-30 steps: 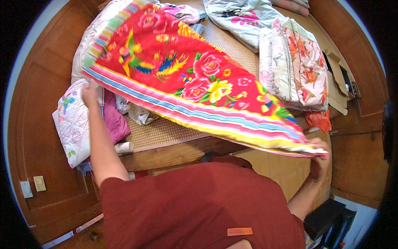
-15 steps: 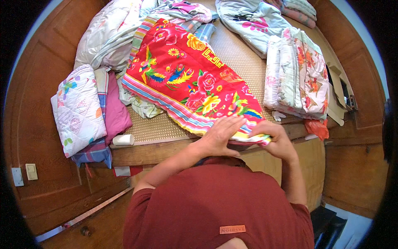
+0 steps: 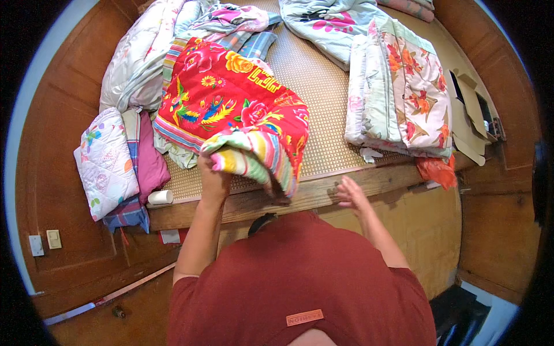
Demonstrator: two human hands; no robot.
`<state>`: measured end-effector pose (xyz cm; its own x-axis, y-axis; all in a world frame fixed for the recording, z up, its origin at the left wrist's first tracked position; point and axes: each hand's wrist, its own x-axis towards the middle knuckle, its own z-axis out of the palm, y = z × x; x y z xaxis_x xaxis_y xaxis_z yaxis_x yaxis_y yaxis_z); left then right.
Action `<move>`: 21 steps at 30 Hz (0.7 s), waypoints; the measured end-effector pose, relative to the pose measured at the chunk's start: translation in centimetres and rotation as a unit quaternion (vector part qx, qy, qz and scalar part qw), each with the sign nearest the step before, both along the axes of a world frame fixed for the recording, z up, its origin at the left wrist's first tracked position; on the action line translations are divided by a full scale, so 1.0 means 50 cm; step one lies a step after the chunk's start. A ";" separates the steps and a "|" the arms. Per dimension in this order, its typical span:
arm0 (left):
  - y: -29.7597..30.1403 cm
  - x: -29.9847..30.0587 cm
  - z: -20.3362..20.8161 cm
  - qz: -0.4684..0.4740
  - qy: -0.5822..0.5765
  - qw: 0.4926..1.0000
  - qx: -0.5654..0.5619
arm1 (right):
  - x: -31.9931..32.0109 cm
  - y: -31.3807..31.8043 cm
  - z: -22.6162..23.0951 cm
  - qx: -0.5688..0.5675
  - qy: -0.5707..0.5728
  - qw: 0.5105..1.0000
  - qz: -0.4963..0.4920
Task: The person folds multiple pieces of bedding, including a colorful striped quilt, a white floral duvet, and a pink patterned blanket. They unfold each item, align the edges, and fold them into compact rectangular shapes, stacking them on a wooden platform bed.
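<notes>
A red floral quilt (image 3: 231,104) with a striped border lies across the woven mat near the middle. My left hand (image 3: 212,177) is closed on its near edge, lifting a striped corner that curls over toward the right. The fingers are partly hidden behind the cloth. To the right, my right hand (image 3: 352,195) hangs apart from the quilt, just off the wooden edge, with its fingers spread and nothing in them.
A woven mat (image 3: 311,132) covers the platform behind a wooden edge (image 3: 248,207). Folded quilts (image 3: 412,92) stand at the right by an open cardboard box (image 3: 467,109). Folded bedding (image 3: 107,167), a white roll (image 3: 160,198) and a white quilt (image 3: 138,63) are at the left.
My left hand has moved left and raised the quilt's near corner, folding it back. My right hand has let go of the quilt and opened.
</notes>
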<state>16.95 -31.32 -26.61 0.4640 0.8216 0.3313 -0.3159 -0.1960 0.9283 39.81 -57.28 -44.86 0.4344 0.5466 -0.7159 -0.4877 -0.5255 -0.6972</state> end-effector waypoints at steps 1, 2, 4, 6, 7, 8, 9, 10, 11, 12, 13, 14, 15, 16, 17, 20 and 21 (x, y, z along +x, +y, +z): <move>-0.012 0.005 0.006 0.008 0.014 1.000 0.011 | 0.005 -0.006 -0.072 0.023 0.097 0.995 -0.002; -0.023 -0.001 0.005 0.022 0.031 0.999 0.021 | -0.006 0.014 -0.077 0.033 0.140 0.990 0.005; -0.027 -0.042 -0.027 -0.030 -0.057 0.991 -0.118 | -0.026 0.056 -0.088 0.037 0.190 0.981 0.019; -0.035 -0.074 -0.036 -0.096 -0.129 0.961 -0.226 | -0.028 0.096 -0.099 0.047 0.188 0.980 0.039; -0.043 -0.092 -0.034 -0.138 -0.153 0.942 -0.266 | -0.022 0.124 -0.105 0.054 0.184 0.980 0.053; -0.050 -0.100 -0.020 -0.113 -0.075 0.957 -0.258 | -0.013 0.150 -0.109 0.089 0.192 0.975 0.071; -0.059 -0.106 -0.002 -0.085 0.005 0.964 -0.250 | -0.005 0.176 -0.111 0.123 0.201 0.968 0.088; -0.074 -0.116 0.017 -0.052 0.083 0.965 -0.244 | -0.003 0.197 -0.111 0.155 0.212 0.959 0.108; -0.090 -0.124 0.042 -0.020 0.160 0.959 -0.235 | -0.002 0.218 -0.093 0.198 0.262 0.940 0.096; -0.112 -0.131 0.070 0.012 0.236 0.945 -0.226 | -0.003 0.235 -0.074 0.240 0.312 0.916 0.083; -0.129 -0.130 0.087 0.044 0.187 0.937 -0.292 | -0.001 0.246 -0.044 0.280 0.357 0.888 0.068; -0.149 -0.130 0.113 0.085 0.135 0.922 -0.353 | -0.001 0.250 -0.008 0.316 0.407 0.855 0.056; -0.110 -0.214 0.069 0.043 0.139 0.902 -0.406 | 0.001 0.236 0.062 0.266 0.434 0.860 0.044; -0.089 -0.275 0.028 -0.006 0.142 0.878 -0.456 | 0.005 0.222 0.103 0.274 0.444 0.852 0.037; -0.149 -0.261 0.068 0.147 0.054 0.890 -0.429 | 0.037 0.219 0.092 0.325 0.453 0.829 0.042; -0.233 -0.331 0.054 0.174 -0.067 0.923 -0.336 | 0.113 0.172 0.133 0.386 0.409 0.827 0.010; -0.257 -0.353 0.047 0.182 -0.107 0.929 -0.304 | 0.139 0.149 0.158 0.389 0.380 0.840 -0.009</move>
